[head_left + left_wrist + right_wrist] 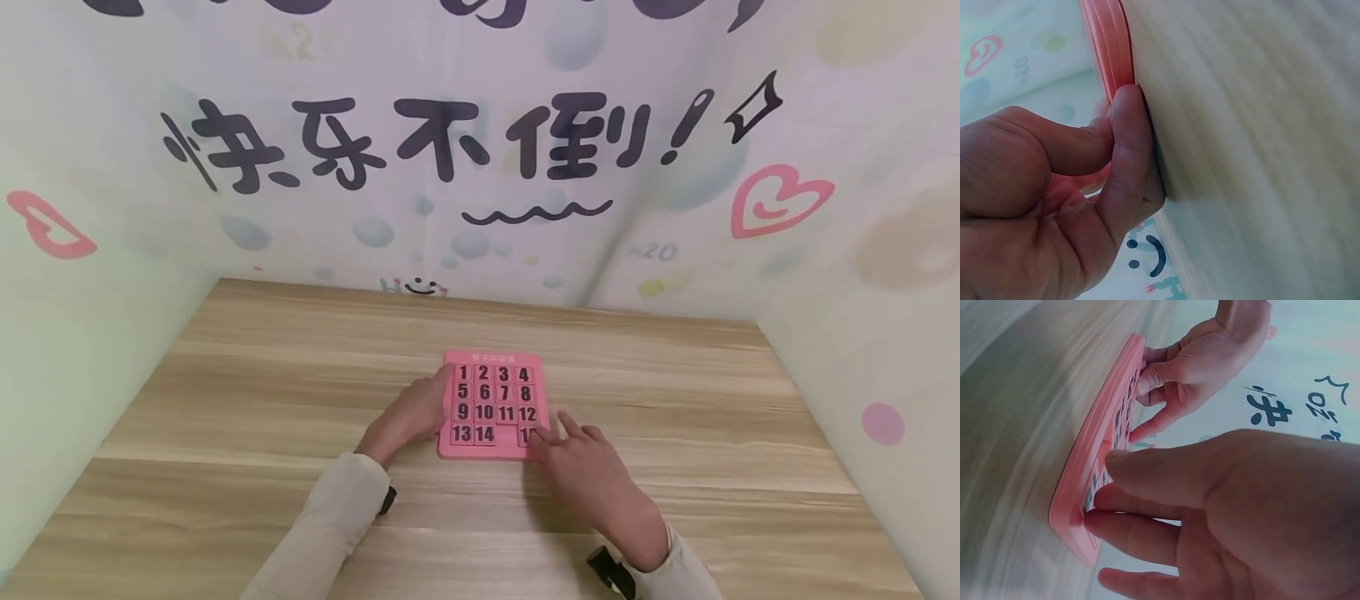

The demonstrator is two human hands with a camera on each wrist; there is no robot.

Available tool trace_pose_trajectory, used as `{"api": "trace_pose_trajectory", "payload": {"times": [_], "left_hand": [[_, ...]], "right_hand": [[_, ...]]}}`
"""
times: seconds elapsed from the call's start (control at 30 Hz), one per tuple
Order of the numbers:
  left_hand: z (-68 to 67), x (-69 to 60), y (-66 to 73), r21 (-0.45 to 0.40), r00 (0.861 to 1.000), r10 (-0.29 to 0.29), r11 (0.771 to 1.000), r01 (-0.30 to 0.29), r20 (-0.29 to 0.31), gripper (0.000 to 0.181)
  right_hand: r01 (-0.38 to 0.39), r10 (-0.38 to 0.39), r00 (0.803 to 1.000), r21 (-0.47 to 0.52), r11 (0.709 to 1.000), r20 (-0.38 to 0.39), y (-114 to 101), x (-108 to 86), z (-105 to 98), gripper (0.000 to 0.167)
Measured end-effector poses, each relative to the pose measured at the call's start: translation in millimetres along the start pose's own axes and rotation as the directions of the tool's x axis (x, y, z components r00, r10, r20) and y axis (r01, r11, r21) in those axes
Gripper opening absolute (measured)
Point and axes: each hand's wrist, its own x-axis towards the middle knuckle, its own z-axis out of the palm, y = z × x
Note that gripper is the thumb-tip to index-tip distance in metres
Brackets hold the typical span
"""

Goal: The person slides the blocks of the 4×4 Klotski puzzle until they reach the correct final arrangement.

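Note:
A pink number slide puzzle point(472, 452) lies flat on the wooden table, its tiles running in order from 1 at the top left. In its bottom row a gap separates tile 14 point(484, 434) from the partly covered tile 15 point(525, 435). My left hand point(411, 415) grips the puzzle's left edge; in the left wrist view the thumb and fingers meet at the pink rim point(1109, 47). At the lower right corner, my right hand point(588, 471) touches tile 15 with its fingertips. The right wrist view shows its thumb point(1147, 472) over the tiles, fingers extended.
The wood-grain table point(247, 375) surrounds the puzzle. Behind it hangs a white printed backdrop point(420, 242) with dark lettering, and pale walls close both sides. Each wrist carries a black strap, such as the right strap point(611, 572).

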Motion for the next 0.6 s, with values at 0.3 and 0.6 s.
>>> {"api": "trace_pose_trajectory", "payload": {"times": [0.3, 0.6], "left_hand": [[0.2, -0.2, -0.3, 0.002, 1.000, 0.001, 1.000, -0.001, 0.003, 0.076], [-0.6, 0.2, -1.0, 0.038, 1.000, 0.024, 0.999, -0.024, -0.009, 0.072]], "right_hand": [[0.001, 0.000, 0.998, -0.020, 1.000, 0.070, -5.5, -1.5, 1.6, 0.033], [0.062, -0.064, 0.996, -0.037, 0.997, -0.054, -10.3, 1.3, 8.4, 0.023]]}}
